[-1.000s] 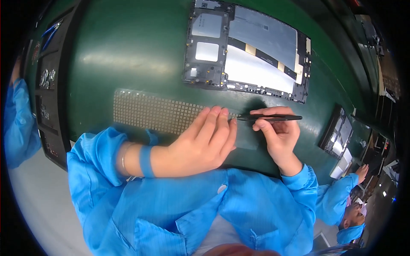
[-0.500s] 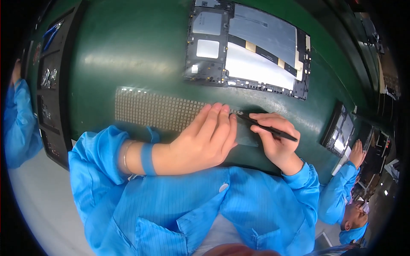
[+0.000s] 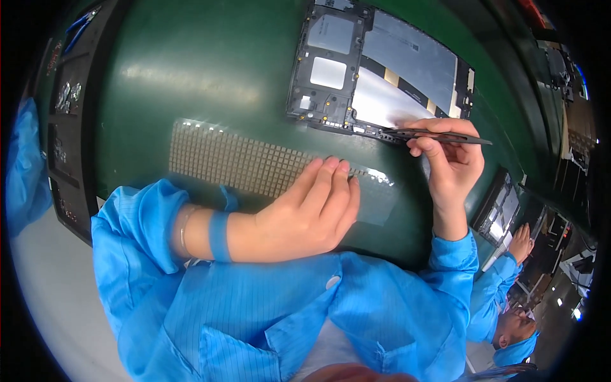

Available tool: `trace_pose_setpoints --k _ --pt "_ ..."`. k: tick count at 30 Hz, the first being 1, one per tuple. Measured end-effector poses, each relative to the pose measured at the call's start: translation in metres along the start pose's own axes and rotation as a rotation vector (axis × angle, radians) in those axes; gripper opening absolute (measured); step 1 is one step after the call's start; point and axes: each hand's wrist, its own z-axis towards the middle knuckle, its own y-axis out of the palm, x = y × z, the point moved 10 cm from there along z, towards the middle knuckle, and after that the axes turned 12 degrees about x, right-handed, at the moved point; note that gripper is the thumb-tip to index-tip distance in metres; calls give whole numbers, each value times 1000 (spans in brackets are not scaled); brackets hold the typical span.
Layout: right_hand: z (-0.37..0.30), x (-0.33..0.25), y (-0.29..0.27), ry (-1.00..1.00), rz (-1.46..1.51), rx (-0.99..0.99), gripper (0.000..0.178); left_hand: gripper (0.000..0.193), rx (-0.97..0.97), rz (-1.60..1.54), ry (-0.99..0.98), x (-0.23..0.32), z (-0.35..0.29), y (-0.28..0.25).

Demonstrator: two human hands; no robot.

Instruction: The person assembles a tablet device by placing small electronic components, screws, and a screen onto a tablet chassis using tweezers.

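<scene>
Fingers stretched out, my left hand lies flat on a clear sheet of small grey-brown square pads, pressing near its right end. My right hand pinches a pair of black tweezers. Their tips reach the near edge of an open, tablet-like device with a black frame and silver panels. Whether the tips hold a small pad is too fine to make out. The sheet's transparent right end sticks out past my left fingers.
A black compartment tray at the left holds blue-handled pliers and small parts. The green work surface lies under everything. At the right a co-worker's hand is near another device. Another person's blue sleeve shows far left.
My right hand has moved up and right with the tweezers, from the sheet to the device's near edge. My left hand stays on the sheet. The view has shifted slightly.
</scene>
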Motion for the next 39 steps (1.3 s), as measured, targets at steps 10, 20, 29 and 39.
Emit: trace_pose_setpoints --k 10,20,29,39 --pt "-5 -4 4 -95 -78 -43 19 42 8 1 15 0 0 0" --pt "-16 -12 -3 -187 -125 1 24 42 20 -6 -6 1 0 0" --pt "-61 25 -1 189 11 44 20 41 -10 -19 -12 1 0 0" --pt "-61 15 6 99 -165 38 21 42 -7 -18 -10 1 2 1"
